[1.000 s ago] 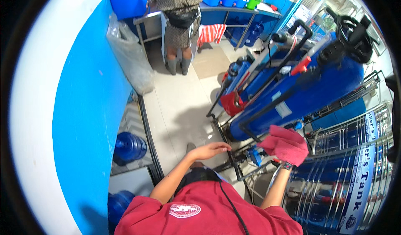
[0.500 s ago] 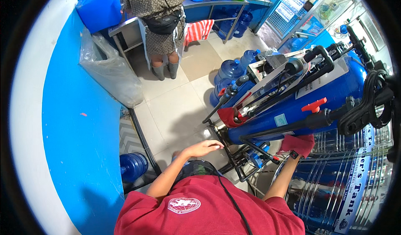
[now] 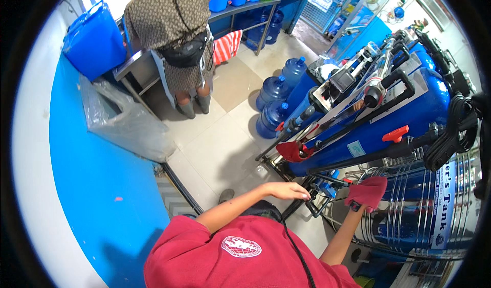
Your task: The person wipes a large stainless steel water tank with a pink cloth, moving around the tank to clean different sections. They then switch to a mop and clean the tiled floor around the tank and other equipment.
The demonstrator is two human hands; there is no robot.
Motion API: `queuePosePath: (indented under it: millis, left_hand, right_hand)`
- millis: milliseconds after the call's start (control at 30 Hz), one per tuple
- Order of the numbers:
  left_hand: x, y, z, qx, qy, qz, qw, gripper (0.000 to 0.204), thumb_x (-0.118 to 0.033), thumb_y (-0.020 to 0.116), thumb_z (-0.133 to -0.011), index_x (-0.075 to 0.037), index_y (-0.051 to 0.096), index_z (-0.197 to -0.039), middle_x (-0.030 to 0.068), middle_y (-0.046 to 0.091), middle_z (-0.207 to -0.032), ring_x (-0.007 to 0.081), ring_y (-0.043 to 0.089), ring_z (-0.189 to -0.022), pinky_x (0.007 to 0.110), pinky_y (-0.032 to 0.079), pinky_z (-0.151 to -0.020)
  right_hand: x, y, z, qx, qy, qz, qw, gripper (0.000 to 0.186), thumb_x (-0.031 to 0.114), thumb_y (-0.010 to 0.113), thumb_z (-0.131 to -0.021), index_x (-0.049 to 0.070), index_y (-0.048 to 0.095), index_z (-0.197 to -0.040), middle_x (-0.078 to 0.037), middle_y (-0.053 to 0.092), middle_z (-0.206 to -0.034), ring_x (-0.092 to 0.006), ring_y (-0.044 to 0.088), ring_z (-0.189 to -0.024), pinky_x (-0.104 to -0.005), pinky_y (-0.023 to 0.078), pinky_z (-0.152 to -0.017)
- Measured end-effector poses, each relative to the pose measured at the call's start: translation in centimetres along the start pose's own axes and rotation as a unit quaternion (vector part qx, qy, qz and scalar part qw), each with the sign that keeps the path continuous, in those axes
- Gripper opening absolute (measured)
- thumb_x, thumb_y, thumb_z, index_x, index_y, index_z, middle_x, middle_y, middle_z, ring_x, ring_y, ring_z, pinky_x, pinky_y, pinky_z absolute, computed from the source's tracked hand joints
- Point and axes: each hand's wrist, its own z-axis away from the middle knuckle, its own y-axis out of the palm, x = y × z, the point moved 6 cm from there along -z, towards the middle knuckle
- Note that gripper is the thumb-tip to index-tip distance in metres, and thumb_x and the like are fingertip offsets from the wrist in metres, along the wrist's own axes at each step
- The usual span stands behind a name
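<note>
My right hand is mostly hidden behind a red cloth, which it presses against the shiny ribbed side of a stainless steel tank. A dark watch sits on that wrist. My left hand hangs in the air with its fingers stretched forward and nothing in them. Its fingertips come close to black pipes and a small blue pump-like part at the foot of a tall blue cylinder; whether they touch I cannot tell.
Blue water jugs stand on the tiled floor ahead. At the far left another person faces a metal counter. A clear plastic bag leans by the blue wall. Red-handled valves and black cables jut out on the right.
My view has shifted, and my body has moved forward. My left hand has come rightward, nearer the pipes. My right hand is still on the tank with the cloth, at a slightly different spot.
</note>
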Motion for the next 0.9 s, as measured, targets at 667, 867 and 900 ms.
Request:
queuePosePath:
  millis: [667,867,900]
  left_hand:
    - [-4.0,1.4,-1.4,-0.141,0.160,0.224,0.951,0.047,-0.012,0.054,-0.094,-0.001,0.035,-0.136,0.0093,0.051,-0.128,0.0174,0.050,-0.116,0.034,0.040,-0.099]
    - [-6.3,1.1,0.2,-0.111,0.102,0.408,0.900,0.061,-0.020,0.056,-0.094,-0.009,0.026,-0.145,0.0053,0.045,-0.138,0.0157,0.049,-0.121,0.036,0.040,-0.103]
    - [-6.6,1.1,0.5,-0.098,0.099,0.425,0.895,0.060,-0.020,0.056,-0.094,-0.010,0.026,-0.145,0.0052,0.045,-0.137,0.0158,0.049,-0.120,0.037,0.040,-0.103]
  right_hand:
    - [-2.4,0.7,12.1,-0.005,-0.165,0.025,0.986,0.046,0.035,0.052,-0.093,0.000,0.050,-0.124,-0.014,0.058,-0.120,-0.0282,0.059,-0.107,-0.0426,0.049,-0.092]
    - [-2.5,-0.5,13.8,-0.022,-0.174,0.043,0.984,0.037,0.024,0.049,-0.096,0.000,0.050,-0.124,-0.011,0.059,-0.118,-0.0245,0.059,-0.107,-0.0367,0.048,-0.091]
    - [-2.6,-0.7,14.0,-0.022,-0.178,0.050,0.983,0.037,0.024,0.049,-0.096,0.000,0.050,-0.124,-0.011,0.059,-0.118,-0.0245,0.059,-0.107,-0.0367,0.048,-0.091]
